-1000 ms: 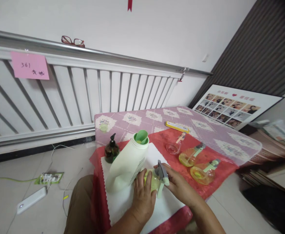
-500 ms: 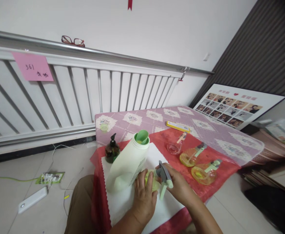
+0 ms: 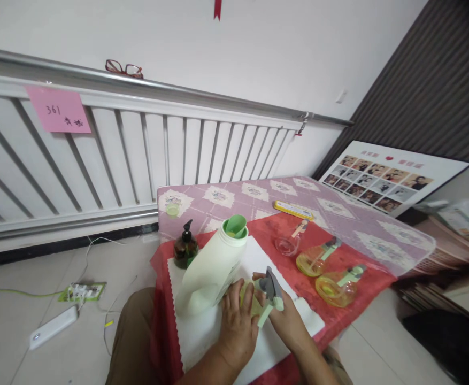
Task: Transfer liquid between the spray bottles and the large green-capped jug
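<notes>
Pressed around the pale yellow body of a spray bottle (image 3: 255, 306) are the fingers of my left hand (image 3: 234, 327). My right hand (image 3: 285, 320) grips the bottle's neck just below its grey and light-green trigger head (image 3: 273, 290); some of its fingers are hidden behind the head. Right beside my left hand stands a large pale-green detergent bottle (image 3: 212, 263), its mouth uncapped with a green spout showing. A dark brown pump bottle (image 3: 185, 252) stands behind it on the left. A white cloth (image 3: 196, 339) lies beneath.
Three more spray bottles stand on the red cloth (image 3: 266, 222) to the right: a clear one (image 3: 286, 245) and two with yellow liquid (image 3: 309, 263) (image 3: 334, 290). A yellow flat case (image 3: 293, 209) and a small pale-green cap (image 3: 172, 209) lie farther back, near the radiator (image 3: 174, 144).
The trigger head has turned slightly, its light-green lever swinging left. My right hand has rotated with it and shifted a little inward. My left hand stays around the bottle body.
</notes>
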A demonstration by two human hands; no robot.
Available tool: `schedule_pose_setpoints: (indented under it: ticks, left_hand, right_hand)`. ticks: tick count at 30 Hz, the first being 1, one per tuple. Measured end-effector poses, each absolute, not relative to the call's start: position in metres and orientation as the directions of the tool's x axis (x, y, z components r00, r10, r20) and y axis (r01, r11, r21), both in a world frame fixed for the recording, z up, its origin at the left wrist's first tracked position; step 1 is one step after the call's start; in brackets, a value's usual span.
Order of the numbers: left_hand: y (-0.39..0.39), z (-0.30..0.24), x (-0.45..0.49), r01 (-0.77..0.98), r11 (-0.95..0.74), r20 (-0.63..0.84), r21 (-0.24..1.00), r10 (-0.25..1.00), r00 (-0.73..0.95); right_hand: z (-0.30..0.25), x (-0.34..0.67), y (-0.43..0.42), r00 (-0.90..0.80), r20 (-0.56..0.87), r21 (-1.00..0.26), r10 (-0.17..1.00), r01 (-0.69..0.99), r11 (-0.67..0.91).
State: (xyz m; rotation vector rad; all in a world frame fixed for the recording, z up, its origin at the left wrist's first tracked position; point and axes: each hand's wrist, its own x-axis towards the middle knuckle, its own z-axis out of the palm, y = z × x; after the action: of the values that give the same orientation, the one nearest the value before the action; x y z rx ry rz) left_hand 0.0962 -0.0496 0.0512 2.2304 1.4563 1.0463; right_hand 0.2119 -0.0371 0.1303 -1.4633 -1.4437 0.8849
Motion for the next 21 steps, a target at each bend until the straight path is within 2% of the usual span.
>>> schedule_pose_setpoints:
  ticks: [6, 15, 21]
  left_hand:
    - [-0.050, 0.053, 0.096, 0.658, -0.441, 0.393, 0.610, 0.890, 0.232]
    - [-0.048, 0.050, 0.095, 0.654, -0.456, 0.389, 0.603, 0.884, 0.257]
    - [-0.048, 0.050, 0.095, 0.652, -0.450, 0.386, 0.610, 0.888, 0.252]
  right_hand:
    - [0.130, 0.220, -0.042, -0.016, 0.067, -0.932, 0.998, 0.357, 0.069]
    - [0.133, 0.227, -0.041, -0.039, 0.099, -0.925, 0.994, 0.366, 0.106]
    - [0.143, 0.227, -0.039, -0.092, 0.086, -0.883, 0.992, 0.454, 0.119]
